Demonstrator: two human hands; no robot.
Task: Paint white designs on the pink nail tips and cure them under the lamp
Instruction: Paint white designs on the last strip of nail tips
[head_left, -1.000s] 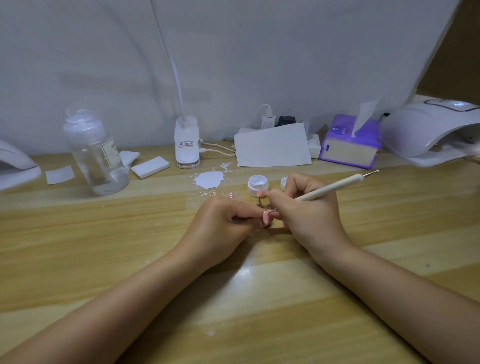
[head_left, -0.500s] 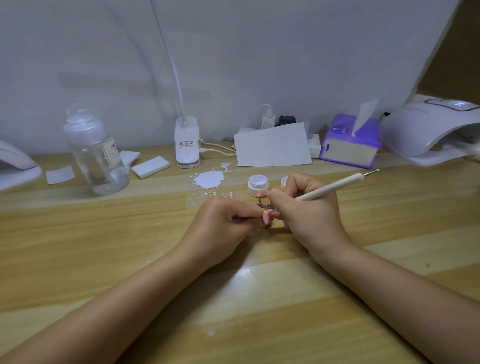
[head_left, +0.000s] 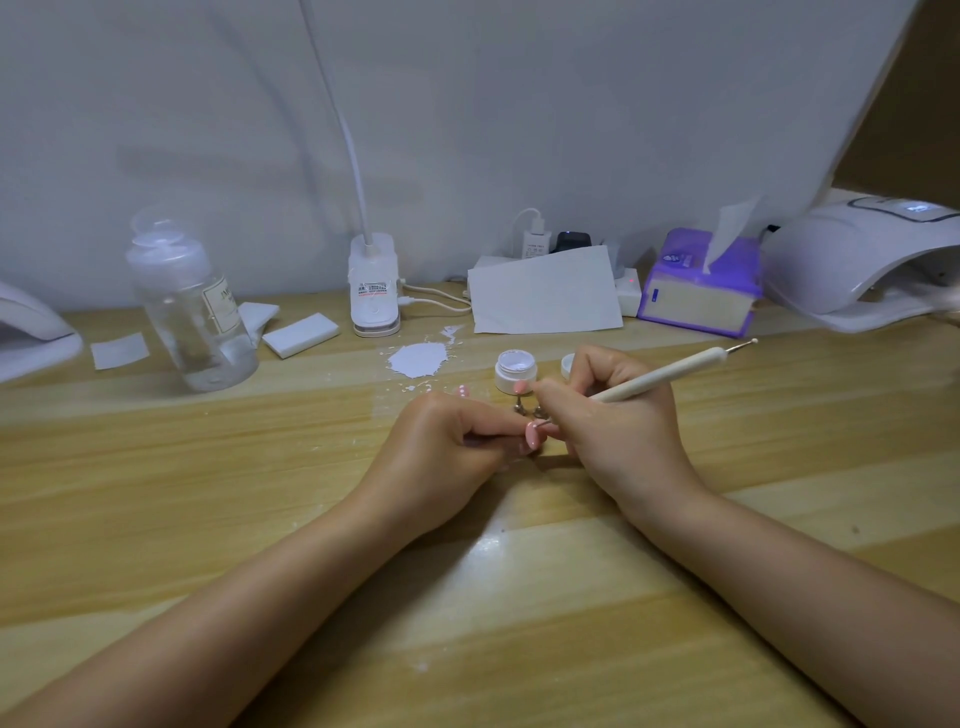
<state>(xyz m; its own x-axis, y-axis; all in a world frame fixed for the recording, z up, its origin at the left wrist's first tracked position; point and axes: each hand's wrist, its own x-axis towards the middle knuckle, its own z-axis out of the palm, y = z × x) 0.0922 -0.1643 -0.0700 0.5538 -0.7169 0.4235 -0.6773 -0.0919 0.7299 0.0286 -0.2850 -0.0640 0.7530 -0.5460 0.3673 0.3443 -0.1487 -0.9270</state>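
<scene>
My left hand (head_left: 447, 447) pinches a small holder with a pink nail tip (head_left: 533, 434) at its fingertips, low over the table. My right hand (head_left: 613, 426) grips a cream dotting pen (head_left: 670, 373) like a pencil, and its fine tip touches that pink nail tip. Just behind the hands stand other pink nail tips (head_left: 520, 387) on small metal stands. An open white gel pot (head_left: 514, 368) sits behind them, with its lid (head_left: 568, 365) partly hidden by my right fingers. The white curing lamp (head_left: 857, 260) stands at the far right.
A clear bottle (head_left: 192, 312) stands at the left, with white pads (head_left: 300, 334) beside it. A desk lamp base (head_left: 374, 285), a paper sheet (head_left: 545, 291) and a purple tissue box (head_left: 701, 286) line the back. White paint is spilt (head_left: 418, 358) on the wooden table (head_left: 208, 467).
</scene>
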